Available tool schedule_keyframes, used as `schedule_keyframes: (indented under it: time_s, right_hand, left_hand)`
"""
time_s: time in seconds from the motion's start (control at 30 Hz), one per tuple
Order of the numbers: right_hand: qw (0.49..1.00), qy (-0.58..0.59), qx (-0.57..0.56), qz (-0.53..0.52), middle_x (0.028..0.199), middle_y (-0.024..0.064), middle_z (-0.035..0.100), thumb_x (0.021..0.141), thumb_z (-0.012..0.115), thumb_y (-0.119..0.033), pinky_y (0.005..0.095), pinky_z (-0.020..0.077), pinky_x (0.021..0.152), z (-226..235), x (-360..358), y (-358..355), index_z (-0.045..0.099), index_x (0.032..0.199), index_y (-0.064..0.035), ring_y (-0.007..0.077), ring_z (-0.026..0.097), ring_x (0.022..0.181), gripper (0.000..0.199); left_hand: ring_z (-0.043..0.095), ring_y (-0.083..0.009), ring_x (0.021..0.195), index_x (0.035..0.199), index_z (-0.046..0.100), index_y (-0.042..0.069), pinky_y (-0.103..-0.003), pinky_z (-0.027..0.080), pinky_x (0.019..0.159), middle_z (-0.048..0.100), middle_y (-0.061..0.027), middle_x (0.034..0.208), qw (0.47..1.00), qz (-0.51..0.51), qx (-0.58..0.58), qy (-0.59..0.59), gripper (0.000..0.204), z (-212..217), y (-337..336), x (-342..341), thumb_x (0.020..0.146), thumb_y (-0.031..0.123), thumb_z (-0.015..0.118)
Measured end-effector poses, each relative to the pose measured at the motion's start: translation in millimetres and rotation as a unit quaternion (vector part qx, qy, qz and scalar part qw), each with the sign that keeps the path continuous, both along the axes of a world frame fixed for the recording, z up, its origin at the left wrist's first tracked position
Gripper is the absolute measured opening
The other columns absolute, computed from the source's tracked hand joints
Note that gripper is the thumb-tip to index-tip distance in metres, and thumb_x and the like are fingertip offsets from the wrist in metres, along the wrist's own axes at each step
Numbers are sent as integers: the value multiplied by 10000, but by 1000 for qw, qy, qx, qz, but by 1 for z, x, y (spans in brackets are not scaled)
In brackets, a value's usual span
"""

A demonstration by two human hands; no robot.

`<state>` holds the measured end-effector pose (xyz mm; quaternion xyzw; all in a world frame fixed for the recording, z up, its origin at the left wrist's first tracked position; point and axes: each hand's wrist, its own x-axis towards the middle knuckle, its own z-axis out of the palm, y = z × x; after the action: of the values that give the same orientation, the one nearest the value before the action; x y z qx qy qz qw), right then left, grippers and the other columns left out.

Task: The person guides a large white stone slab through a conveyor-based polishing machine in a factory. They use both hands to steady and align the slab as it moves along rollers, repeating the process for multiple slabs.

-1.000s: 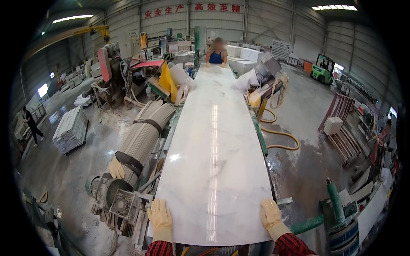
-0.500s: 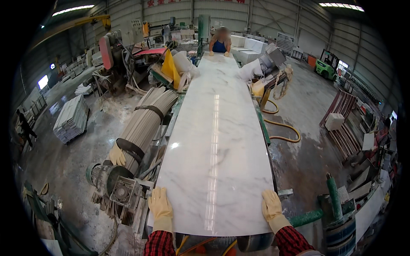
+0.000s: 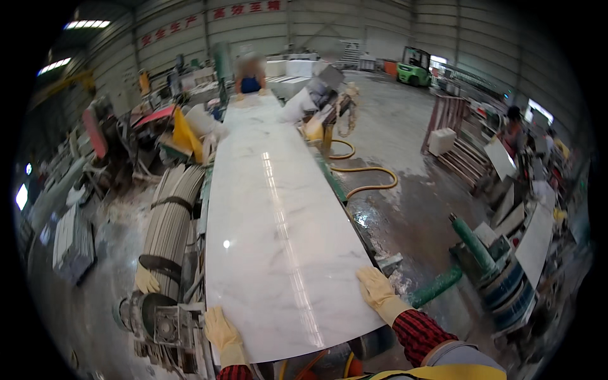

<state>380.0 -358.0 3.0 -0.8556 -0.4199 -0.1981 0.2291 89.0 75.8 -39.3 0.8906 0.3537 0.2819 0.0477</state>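
Observation:
A long, glossy white marble slab [image 3: 253, 253] with faint grey veins stretches away from me on a machine bed. My left hand [image 3: 221, 332], in a cream rubber glove, lies at the slab's near left edge with its fingers stretched forward. On the near right edge rests my right hand [image 3: 378, 292], gloved alike, its fingers extended over the top surface. Both hands touch the slab without visibly wrapping round it; anything under the edges is hidden. At the far end stands another person [image 3: 251, 79] in blue, with gloved hands by the slab's end.
Left of the slab lie a strapped bundle of strips [image 3: 168, 221], a loose glove [image 3: 147, 279] and a motor [image 3: 132, 315]. A green post [image 3: 474, 244] and yellow hose [image 3: 373, 183] are on the right. A green forklift [image 3: 415, 66] stands farther back.
My view has turned to the right, so the slab and far person appear farther left. Both hands stay at the slab's near edges.

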Motion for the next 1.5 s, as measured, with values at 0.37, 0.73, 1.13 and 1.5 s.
schedule_keyframes:
  time_s: [0.37,0.73,1.13,1.5]
  right_hand:
    - [998,44,31,-42,1332,266,649,911,635,-72,545,457,1111,20,-128,-64,647,1330,23,477,592,1245,430]
    - [992,12,49,-117,1303,275,649,907,648,-70,567,450,1112,5,-170,-73,650,1301,23,496,592,1225,405]
    - [992,-26,61,-106,1309,274,658,919,665,-66,613,458,1091,-2,-173,-77,661,1274,24,508,608,1215,366]
    - [990,-11,50,-134,1335,258,665,934,676,-92,601,432,1148,-6,-181,-78,668,1300,8,489,600,1277,380]
  left_hand:
    - [558,-424,1352,1349,651,71,-576,440,1079,626,-210,1430,1000,-18,22,-10,364,-8,4,4,1022,208,571]
    - [534,-404,1350,1356,632,69,-583,361,1136,623,-215,1393,976,-210,44,41,434,32,-4,16,959,246,632]
    - [518,-364,1414,1405,632,114,-595,318,1173,611,-150,1500,989,-134,46,46,425,15,-4,31,1009,262,600]
    - [518,-336,1437,1404,637,141,-587,316,1223,621,-152,1490,988,-141,-22,53,387,34,-12,25,1026,217,607]
